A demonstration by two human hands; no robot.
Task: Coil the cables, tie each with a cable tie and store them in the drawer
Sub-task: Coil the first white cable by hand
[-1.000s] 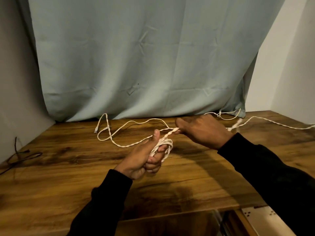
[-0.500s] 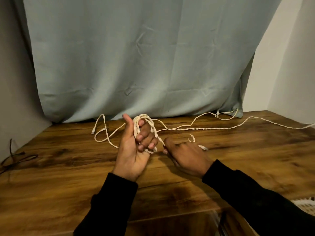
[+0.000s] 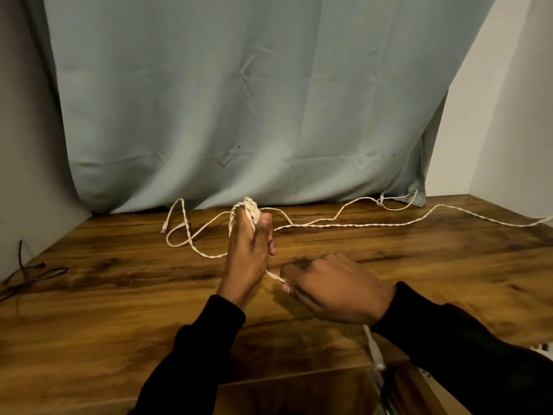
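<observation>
At frame centre the left hand (image 3: 247, 250) stands upright, loops of white twisted cable (image 3: 359, 225) wound over its fingers, while the right hand (image 3: 335, 290) pinches a taut strand; uneven pull could slip the coil onto the bench (image 3: 119, 310).

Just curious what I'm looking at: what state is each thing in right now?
white cable: partly coiled, most still loose on the table
left hand: raised, loops wound round its fingers
right hand: closed, pinching the cable
dark cable: loose, untouched at the left edge
</observation>
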